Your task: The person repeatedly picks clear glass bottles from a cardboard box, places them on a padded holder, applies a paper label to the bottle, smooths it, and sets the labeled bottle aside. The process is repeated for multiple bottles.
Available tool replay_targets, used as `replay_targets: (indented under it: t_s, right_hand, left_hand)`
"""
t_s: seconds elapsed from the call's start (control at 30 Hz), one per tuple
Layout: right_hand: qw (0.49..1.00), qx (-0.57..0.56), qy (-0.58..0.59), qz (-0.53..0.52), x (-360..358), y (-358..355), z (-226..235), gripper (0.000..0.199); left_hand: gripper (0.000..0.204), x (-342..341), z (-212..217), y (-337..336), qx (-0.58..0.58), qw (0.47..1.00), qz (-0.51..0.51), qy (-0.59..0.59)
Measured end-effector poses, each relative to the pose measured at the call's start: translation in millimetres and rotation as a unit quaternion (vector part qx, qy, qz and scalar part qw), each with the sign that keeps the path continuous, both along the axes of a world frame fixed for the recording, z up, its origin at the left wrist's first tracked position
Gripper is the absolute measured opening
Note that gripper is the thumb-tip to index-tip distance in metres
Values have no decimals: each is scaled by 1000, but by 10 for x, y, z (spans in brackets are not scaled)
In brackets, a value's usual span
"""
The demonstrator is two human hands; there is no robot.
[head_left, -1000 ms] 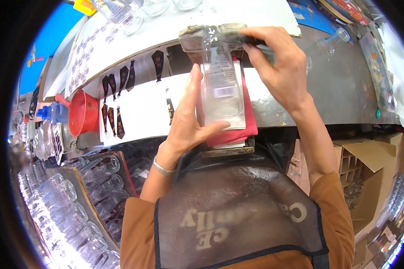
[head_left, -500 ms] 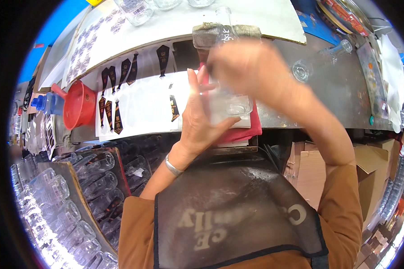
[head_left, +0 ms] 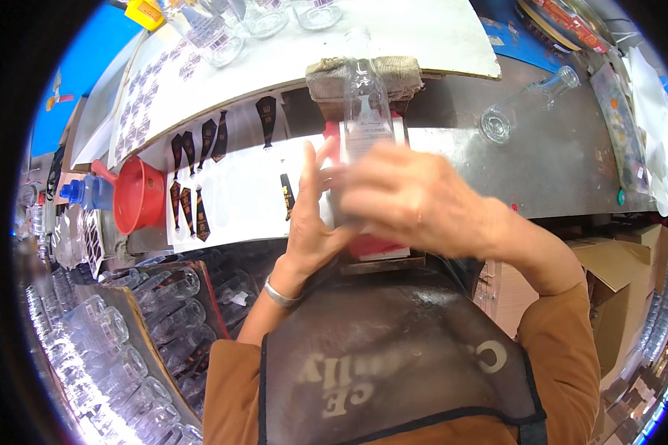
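A clear glass bottle (head_left: 365,100) lies in front of me, its neck pointing away and propped on a cloth-wrapped rest (head_left: 323,81). Beneath its body shows a red cloth (head_left: 382,245). My left hand (head_left: 308,226) is at the bottle's left side near the base, fingers stretched and thumb apart; whether it touches the glass is hard to see. Over the lower part of the bottle is my right hand (head_left: 416,200), its fingers smeared by motion and hiding the base. Dark tie-shaped labels (head_left: 267,121) lie on a white sheet (head_left: 237,193) to the left.
A red plastic dipper (head_left: 141,194) and a blue-capped container (head_left: 89,191) stand at the left. Another clear bottle (head_left: 527,104) lies at the right. More bottles stand on the white board (head_left: 438,37) at the back. Crated bottles (head_left: 174,311) fill the lower left; cardboard boxes (head_left: 616,271) are at lower right.
My right hand has moved down along the bottle toward me, uncovering its upper body. My left hand keeps about the same place, and the whole view has shifted slightly.
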State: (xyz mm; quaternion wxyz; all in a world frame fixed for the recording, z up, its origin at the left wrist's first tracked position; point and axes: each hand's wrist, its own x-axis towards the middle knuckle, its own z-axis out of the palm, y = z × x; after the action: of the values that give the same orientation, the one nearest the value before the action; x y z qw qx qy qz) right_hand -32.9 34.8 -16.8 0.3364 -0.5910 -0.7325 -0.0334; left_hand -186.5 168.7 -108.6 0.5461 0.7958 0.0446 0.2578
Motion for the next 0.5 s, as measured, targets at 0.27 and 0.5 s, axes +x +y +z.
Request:
replay_targets:
  t_s: [0.27,0.5]
  right_hand:
    - [986,52,148,-59,127,-268,-242,33]
    - [917,60,255,-300,642,-180,-258,15]
  left_hand:
    - [113,-35,53,77,-3,997,-40,59]
    - [102,-19,108,42,16,998,-14,60]
